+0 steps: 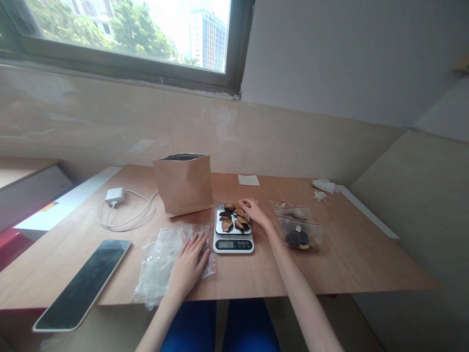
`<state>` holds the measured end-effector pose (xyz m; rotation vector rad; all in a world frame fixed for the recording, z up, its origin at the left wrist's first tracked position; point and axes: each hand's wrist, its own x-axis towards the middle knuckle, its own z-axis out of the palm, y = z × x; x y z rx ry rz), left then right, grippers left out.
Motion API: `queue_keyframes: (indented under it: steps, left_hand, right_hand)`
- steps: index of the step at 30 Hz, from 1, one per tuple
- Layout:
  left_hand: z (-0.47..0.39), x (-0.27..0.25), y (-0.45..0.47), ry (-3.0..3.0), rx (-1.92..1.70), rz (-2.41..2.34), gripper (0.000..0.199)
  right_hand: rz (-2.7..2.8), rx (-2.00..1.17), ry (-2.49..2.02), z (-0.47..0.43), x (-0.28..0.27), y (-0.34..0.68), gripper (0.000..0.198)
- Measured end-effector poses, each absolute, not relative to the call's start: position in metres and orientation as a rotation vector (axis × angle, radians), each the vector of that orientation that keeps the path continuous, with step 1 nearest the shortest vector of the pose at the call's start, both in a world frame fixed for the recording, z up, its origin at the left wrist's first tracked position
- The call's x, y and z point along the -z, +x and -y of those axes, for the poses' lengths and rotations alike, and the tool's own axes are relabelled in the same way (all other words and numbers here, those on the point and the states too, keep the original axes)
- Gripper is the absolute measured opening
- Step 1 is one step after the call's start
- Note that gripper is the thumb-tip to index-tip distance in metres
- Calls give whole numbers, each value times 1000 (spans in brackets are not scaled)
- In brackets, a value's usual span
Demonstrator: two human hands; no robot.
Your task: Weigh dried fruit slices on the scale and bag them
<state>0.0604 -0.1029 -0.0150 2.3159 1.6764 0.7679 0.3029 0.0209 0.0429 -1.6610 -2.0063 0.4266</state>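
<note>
A white kitchen scale [233, 246] with a small display stands at the middle of the table. Several curled, dried brown and dark slices [227, 224] lie on its metal plate. My right hand [252, 211] is over the plate's far right corner, fingertips pinched together among the slices. What sits between those fingertips is hidden. Left of the scale, my left hand [191, 261] rests flat with its fingers stretched out. Under it lies a loose pile of clear zip bags [157, 266], one with a red seal line.
An open brown paper pouch [185, 186] stands behind the bags. Filled zip bags [298, 234] with dark pieces lie right of my right forearm. Phone [84, 283], white charger with cable [115, 196], paper slip [248, 180] and crumpled tissue [324, 185] are also on the table [348, 254].
</note>
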Motion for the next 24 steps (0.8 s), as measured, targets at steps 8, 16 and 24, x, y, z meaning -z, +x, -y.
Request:
queue_keyframes:
  steps: [8, 16, 24]
  left_hand:
    - [104, 13, 60, 2321, -748, -1683, 43]
    - [104, 14, 61, 2323, -770, -1680, 42]
    - [104, 12, 61, 2313, -744, -1692, 42]
  right_hand:
    - [2148, -724, -1685, -53, -52, 304, 22]
    - [2140, -692, -1631, -37, -63, 302, 18]
    - [1972, -631, -1631, -24, -63, 325, 12]
